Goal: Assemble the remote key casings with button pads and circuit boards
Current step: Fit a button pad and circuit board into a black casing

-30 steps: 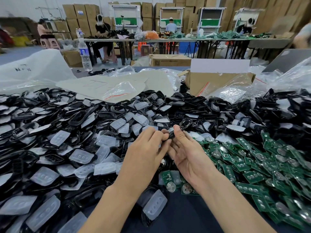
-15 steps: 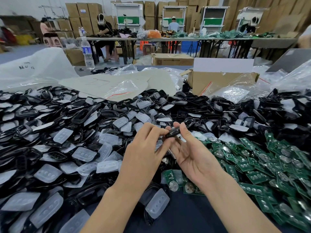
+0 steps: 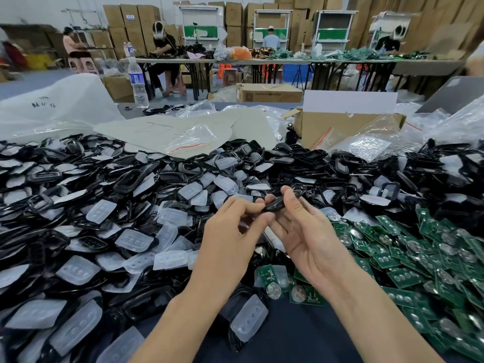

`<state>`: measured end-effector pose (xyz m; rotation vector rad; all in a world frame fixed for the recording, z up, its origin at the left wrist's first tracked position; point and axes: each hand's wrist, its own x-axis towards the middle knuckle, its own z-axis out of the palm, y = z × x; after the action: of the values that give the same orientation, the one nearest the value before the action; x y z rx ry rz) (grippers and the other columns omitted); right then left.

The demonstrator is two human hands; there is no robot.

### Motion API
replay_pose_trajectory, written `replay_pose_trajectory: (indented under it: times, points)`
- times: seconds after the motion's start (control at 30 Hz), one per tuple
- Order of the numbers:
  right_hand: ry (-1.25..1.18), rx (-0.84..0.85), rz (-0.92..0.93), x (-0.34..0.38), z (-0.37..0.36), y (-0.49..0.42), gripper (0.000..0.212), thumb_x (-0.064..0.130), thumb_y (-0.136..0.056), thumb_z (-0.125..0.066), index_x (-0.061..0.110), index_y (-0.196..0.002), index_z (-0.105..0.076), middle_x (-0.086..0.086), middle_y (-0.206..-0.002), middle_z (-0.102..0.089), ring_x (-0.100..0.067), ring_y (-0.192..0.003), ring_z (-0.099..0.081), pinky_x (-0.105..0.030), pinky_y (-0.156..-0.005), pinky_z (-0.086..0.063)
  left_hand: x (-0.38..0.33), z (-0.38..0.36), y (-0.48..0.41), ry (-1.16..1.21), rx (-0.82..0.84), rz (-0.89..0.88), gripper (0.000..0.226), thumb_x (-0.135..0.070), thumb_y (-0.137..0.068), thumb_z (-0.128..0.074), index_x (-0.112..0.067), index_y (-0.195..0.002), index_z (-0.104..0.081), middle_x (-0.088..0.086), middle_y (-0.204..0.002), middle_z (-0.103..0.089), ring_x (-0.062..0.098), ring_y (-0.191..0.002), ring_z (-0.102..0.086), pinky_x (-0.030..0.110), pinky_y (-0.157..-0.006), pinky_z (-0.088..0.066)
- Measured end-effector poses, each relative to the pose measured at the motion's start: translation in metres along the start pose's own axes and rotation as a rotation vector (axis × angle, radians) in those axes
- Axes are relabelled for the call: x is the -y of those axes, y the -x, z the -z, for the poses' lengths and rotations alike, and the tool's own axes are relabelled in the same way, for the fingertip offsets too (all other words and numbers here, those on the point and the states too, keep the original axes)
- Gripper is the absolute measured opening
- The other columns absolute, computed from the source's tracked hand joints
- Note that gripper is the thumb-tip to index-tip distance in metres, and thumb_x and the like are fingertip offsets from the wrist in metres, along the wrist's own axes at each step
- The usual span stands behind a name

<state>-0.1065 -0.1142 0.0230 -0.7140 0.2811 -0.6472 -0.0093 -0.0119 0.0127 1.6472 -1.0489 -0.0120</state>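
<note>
Above the middle of the table (image 3: 301, 344), over the seam where the heap of black shells met the green boards, both hands held one black key casing (image 3: 281, 201) clear of the piles. The left hand (image 3: 230, 242) pinched the casing's near end between thumb and forefinger, its other fingers curled loosely underneath. The right hand (image 3: 309, 237) lay palm up and mostly spread, its thumb pressed on the casing's upper edge with the fingertips behind it. Whether a pad or board already sat inside could not be told, since the casing was edge-on to the head camera. The shell looked light, stiff and glossy, so probably a little slick; gripping it by the rim edges, as both hands did, seemed safer than squeezing its smooth faces. The translucent button pads (image 3: 135, 241) scattered to the left looked soft and floppy, likely best lifted by a corner and pressed flat into place. The green circuit boards (image 3: 403, 277) heaped to the right were thin and rigid, each carrying a round silver cell, and were probably best taken by their edges to spare the contacts. A water bottle (image 3: 137, 81) stood well beyond the piles, near an open cardboard box (image 3: 345, 124) and loose plastic bags (image 3: 193, 138).
</note>
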Motion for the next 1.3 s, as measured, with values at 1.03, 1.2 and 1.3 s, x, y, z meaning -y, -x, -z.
replay_pose_trajectory:
  times: [1.03, 1.2, 1.3]
  points:
    - [0.515, 0.115, 0.198, 0.006, 0.008, 0.006, 0.050, 0.049, -0.072, -0.086, 0.030, -0.116, -0.072, -0.013, -0.107, -0.071, -0.027, -0.104, -0.073, -0.036, -0.085, -0.061, -0.003, 0.012, 0.000, 0.005, -0.022, -0.119, 0.014, -0.048, -0.092, -0.059, -0.039, -0.081, -0.061, -0.019, -0.074, -0.062, 0.004, -0.067, -0.059, 0.007, -0.061, -0.038]
    - [0.473, 0.117, 0.179, 0.006, 0.007, 0.008, 0.049, 0.049, -0.067, -0.089, 0.026, -0.107, -0.072, -0.016, -0.103, -0.069, -0.030, -0.103, -0.073, -0.036, -0.089, -0.060, 0.002, 0.011, 0.000, -0.054, -0.067, -0.231, 0.017, -0.040, -0.097, -0.059, -0.026, -0.089, -0.064, -0.018, -0.080, -0.059, 0.004, -0.076, -0.060, 0.007, -0.067, -0.040]
    - [0.469, 0.126, 0.196, 0.006, 0.006, 0.009, 0.046, 0.049, -0.068, -0.089, 0.026, -0.104, -0.072, -0.010, -0.100, -0.072, -0.029, -0.104, -0.073, -0.035, -0.090, -0.059, 0.003, 0.009, 0.001, -0.062, -0.085, -0.246, 0.020, -0.040, -0.097, -0.059, -0.022, -0.092, -0.066, -0.016, -0.085, -0.061, 0.004, -0.080, -0.060, 0.007, -0.070, -0.042]
